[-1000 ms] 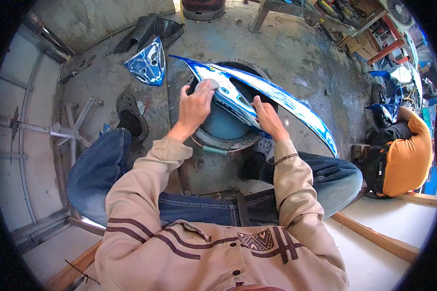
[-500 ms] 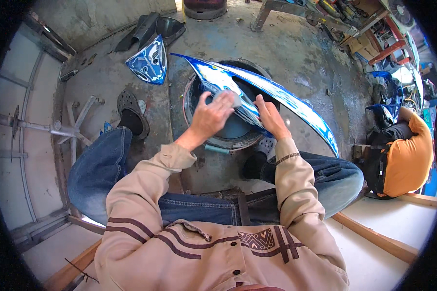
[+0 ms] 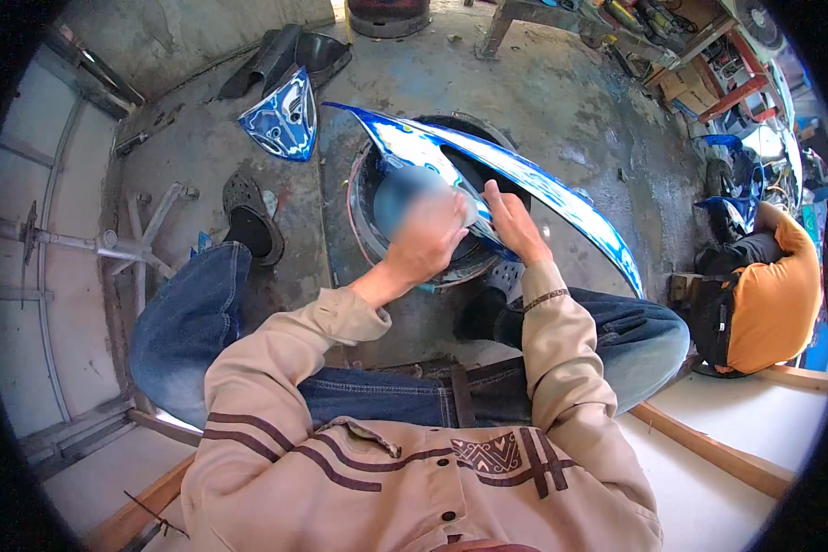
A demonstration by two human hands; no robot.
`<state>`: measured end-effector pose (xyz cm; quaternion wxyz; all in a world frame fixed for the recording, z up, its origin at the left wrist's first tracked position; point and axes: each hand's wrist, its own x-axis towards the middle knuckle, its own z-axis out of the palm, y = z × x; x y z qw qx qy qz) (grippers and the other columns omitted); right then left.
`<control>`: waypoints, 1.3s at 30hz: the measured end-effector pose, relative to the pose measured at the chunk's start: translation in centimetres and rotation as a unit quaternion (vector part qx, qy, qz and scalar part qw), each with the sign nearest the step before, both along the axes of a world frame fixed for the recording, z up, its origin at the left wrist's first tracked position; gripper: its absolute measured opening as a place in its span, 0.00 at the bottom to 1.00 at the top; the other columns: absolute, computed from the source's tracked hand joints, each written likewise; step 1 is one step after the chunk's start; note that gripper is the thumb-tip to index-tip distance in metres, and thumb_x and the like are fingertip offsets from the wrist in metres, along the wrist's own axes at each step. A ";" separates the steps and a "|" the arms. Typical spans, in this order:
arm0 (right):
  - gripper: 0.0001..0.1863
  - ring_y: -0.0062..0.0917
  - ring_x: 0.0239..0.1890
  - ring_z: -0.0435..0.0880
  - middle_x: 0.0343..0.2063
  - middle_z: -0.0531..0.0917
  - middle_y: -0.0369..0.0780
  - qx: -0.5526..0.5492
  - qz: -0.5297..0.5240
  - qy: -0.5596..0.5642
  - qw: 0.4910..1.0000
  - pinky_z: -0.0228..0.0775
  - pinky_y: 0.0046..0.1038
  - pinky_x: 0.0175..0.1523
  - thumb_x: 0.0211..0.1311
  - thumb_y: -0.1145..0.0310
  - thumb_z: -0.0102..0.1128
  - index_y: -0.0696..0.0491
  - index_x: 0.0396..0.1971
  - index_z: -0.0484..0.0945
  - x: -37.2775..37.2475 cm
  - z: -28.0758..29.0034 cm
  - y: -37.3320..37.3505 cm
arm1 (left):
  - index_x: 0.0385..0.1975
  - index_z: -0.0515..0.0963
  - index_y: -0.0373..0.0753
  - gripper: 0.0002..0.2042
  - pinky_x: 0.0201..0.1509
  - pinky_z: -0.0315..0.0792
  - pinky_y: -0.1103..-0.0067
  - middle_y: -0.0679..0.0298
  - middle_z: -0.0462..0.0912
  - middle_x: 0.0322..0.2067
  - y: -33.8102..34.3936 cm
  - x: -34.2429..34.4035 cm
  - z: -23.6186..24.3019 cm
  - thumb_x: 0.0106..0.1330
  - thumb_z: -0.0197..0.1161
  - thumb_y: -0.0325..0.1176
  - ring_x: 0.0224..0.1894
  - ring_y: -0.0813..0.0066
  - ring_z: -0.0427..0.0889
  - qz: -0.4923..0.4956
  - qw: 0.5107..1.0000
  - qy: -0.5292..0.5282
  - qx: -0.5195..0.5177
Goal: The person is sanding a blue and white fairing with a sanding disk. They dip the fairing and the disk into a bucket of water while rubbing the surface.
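A long blue and white glossy motorcycle body panel [image 3: 543, 184] lies slantwise over a round dark tub [image 3: 355, 225] with liquid in it. My right hand [image 3: 517, 225] grips the panel's near edge, thumb on top and fingers partly hidden beneath. My left hand [image 3: 423, 247] presses a small greyish-white pad [image 3: 470, 211] against the panel's inner strip, beside my right thumb. A blurred patch covers part of my left hand, and whether the pad is sandpaper or cloth I cannot tell.
A smaller blue and white panel [image 3: 285, 120] and black plastic parts [image 3: 294, 60] lie on the floor at the far left. A metal stand [image 3: 124, 247] is on the left. At right sits a person in an orange shirt [image 3: 775, 308]; a cluttered workbench [image 3: 607, 28] stands behind.
My left hand has slid right and nearer to me along the panel with the pad, coming closer to my right hand. The panel and my right hand stay in place.
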<state>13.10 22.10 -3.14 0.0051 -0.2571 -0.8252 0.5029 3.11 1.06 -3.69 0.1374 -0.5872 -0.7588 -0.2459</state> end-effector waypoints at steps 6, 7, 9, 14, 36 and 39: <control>0.47 0.33 0.32 0.82 0.24 0.83 0.48 0.003 -0.021 0.034 0.999 0.71 0.40 0.44 0.83 0.32 0.38 0.68 0.32 0.82 0.1 1.1 -0.8 | 0.61 0.82 0.42 0.16 0.70 0.64 0.55 0.60 0.85 0.65 -1.3 -6.5 -0.8 0.79 0.59 0.36 0.69 0.66 0.80 0.040 0.999 0.009 0.021; 0.47 0.33 0.32 0.82 0.24 0.83 0.48 0.003 -0.023 0.035 0.999 0.71 0.40 0.44 0.83 0.32 0.38 0.68 0.32 0.82 0.1 0.8 -0.6 | 0.61 0.82 0.41 0.16 0.69 0.64 0.55 0.58 0.85 0.64 -1.7 -8.0 -0.4 0.79 0.59 0.36 0.68 0.64 0.81 0.079 0.997 -0.021 0.014; 0.46 0.33 0.30 0.79 0.22 0.82 0.48 -0.002 -0.012 0.036 0.999 0.69 0.42 0.43 0.83 0.33 0.38 0.66 0.29 0.80 0.1 -0.2 -0.2 | 0.61 0.81 0.39 0.16 0.68 0.65 0.55 0.57 0.85 0.63 -1.6 -8.7 0.0 0.80 0.58 0.36 0.67 0.62 0.81 0.117 0.992 -0.051 0.007; 0.46 0.34 0.29 0.77 0.22 0.81 0.49 0.008 -0.020 0.045 0.999 0.69 0.43 0.43 0.83 0.34 0.38 0.66 0.28 0.79 -0.2 0.8 -0.8 | 0.58 0.82 0.37 0.15 0.69 0.65 0.55 0.52 0.83 0.65 -0.4 -3.5 -0.2 0.78 0.58 0.35 0.69 0.56 0.79 0.067 0.998 -0.011 0.003; 0.45 0.35 0.30 0.79 0.23 0.81 0.51 0.006 -0.011 0.043 0.999 0.70 0.44 0.43 0.83 0.33 0.38 0.66 0.30 0.79 0.1 0.1 -0.3 | 0.58 0.83 0.37 0.16 0.71 0.65 0.57 0.55 0.85 0.62 0.7 0.5 0.7 0.76 0.62 0.37 0.68 0.60 0.80 -0.017 0.999 -0.035 0.018; 0.45 0.36 0.29 0.78 0.23 0.81 0.51 0.021 -0.020 0.038 0.999 0.70 0.45 0.43 0.83 0.34 0.39 0.66 0.29 0.79 0.3 0.2 -0.3 | 0.61 0.84 0.43 0.16 0.71 0.63 0.53 0.62 0.86 0.63 0.1 -1.1 0.3 0.77 0.62 0.38 0.70 0.68 0.80 -0.058 0.997 -0.035 0.024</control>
